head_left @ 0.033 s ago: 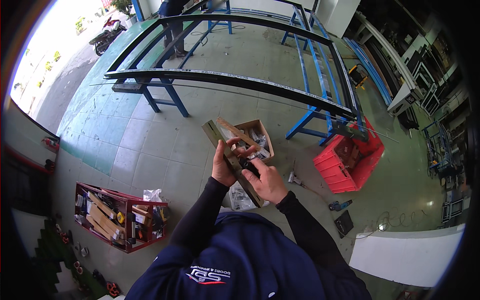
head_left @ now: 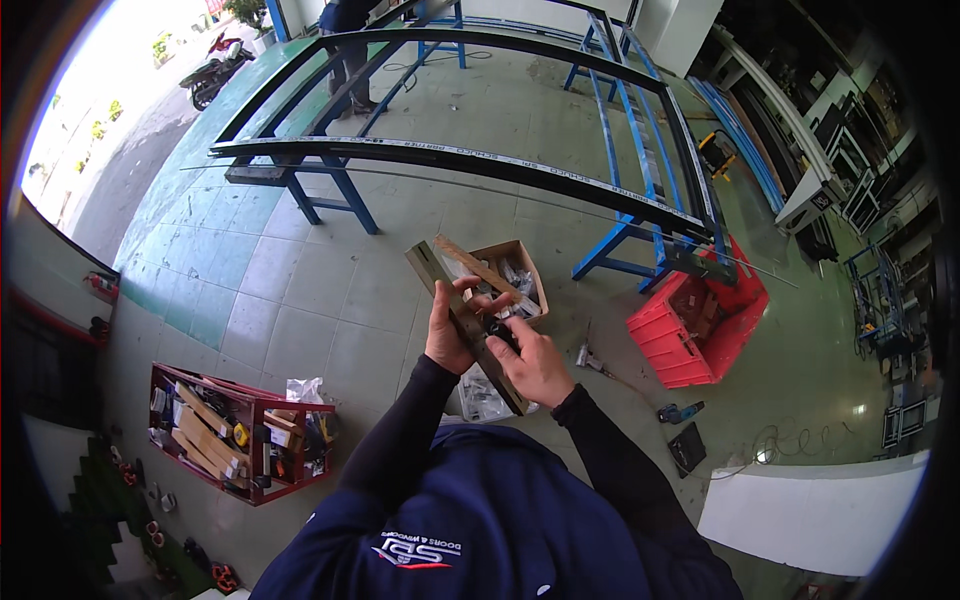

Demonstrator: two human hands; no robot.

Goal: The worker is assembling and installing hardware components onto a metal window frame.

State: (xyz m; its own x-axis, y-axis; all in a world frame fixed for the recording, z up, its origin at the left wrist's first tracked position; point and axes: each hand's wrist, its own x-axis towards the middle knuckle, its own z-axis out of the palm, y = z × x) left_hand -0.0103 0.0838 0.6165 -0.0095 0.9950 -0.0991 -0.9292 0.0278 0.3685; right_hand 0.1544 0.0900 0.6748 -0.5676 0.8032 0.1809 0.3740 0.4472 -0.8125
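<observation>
Metal bar, centre frame above the cardboard box, is clamped in the left hand; the right hand pinches a small dark fitting against it. Seating it likely needs steady alignment.

My left hand and right hand come out of black sleeves, and below them my top is navy with a white and red mark. The metal bar in my hands is dull olive-grey. Beyond it, the cardboard box is tan, the crate bright red, the trestles blue, the floor tiles pale grey-green.
</observation>
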